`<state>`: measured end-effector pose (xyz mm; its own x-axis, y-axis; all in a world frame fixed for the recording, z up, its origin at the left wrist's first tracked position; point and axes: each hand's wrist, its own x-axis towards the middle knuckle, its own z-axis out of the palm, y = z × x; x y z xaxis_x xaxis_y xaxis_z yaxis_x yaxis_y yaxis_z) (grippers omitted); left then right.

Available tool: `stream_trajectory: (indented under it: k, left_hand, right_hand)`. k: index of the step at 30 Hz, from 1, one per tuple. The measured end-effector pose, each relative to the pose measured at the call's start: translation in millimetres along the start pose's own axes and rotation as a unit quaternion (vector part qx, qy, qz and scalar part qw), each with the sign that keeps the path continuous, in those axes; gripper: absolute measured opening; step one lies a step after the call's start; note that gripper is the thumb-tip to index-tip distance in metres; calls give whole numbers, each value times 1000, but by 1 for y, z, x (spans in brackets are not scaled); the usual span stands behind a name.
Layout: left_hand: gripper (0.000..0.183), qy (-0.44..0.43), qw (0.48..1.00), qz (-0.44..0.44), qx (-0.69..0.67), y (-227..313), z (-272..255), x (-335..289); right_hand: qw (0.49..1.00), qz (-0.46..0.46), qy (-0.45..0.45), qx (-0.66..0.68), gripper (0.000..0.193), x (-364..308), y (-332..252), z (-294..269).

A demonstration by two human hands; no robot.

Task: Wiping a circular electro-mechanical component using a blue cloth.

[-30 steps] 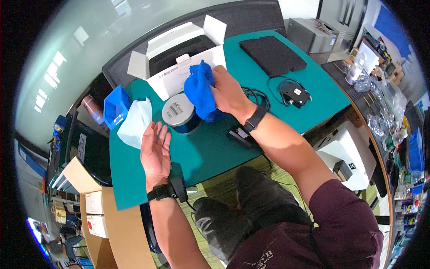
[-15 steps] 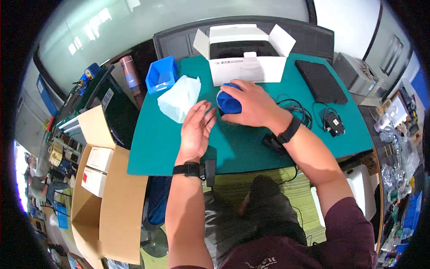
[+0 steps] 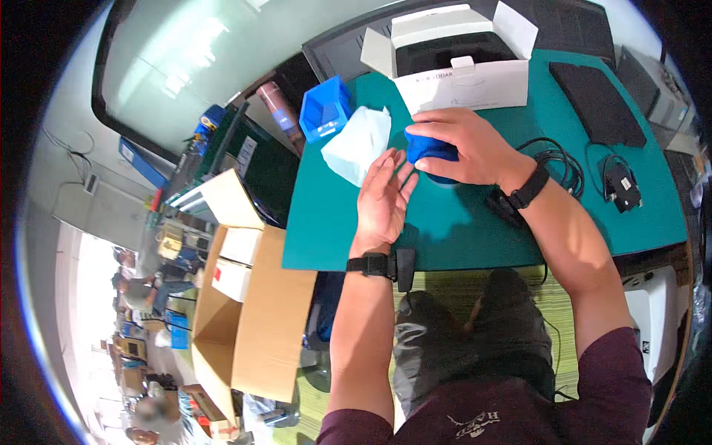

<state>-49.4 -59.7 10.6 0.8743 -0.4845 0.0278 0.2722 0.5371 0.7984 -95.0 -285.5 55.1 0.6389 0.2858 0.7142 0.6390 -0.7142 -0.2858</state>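
My right hand [image 3: 475, 144] is wrapped from above round a blue rounded object [image 3: 430, 148] with a dark lower part. Its surface looks soft and creased, and my palm and fingers hide much of it. Palm up, with loosely bent fingers apart, my left hand [image 3: 384, 196] is empty just left of that object. Beyond its fingertips lies a crumpled pale white bag [image 3: 358, 144]. Behind the blue object stands a white carton [image 3: 463, 90] with its flaps raised.
The green table top [image 3: 334, 230] bears a blue bin [image 3: 323, 111], a black foam slab [image 3: 597, 104], coiled black cable [image 3: 561, 167] and a black adapter [image 3: 621, 185]. Left of the table, a brown cardboard box [image 3: 271, 319] stands with white boxes inside.
My view has turned, so the table sits further right and higher. The right hand keeps its hold on the blue object, which shows a different side. The left hand stays beside it.
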Motion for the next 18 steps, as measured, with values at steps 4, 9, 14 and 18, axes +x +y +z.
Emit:
stream_trajectory:
  k: [4, 9, 14, 18]
  left_hand:
    - [38, 42, 999, -9, 32, 6, 2, -4]
    - [48, 32, 946, 78, 312, 20, 65, 8]
    - [50, -31, 765, 291, 575, 32, 113, 33]
    - [49, -87, 701, 293, 644, 10, 113, 49]
  right_hand:
    - [996, 26, 82, 21, 58, -4, -1, -1]
    - [984, 65, 150, -73, 24, -14, 15, -5]
    - [987, 124, 98, -15, 24, -17, 20, 12]
    - [986, 137, 93, 27, 25, -21, 34, 17]
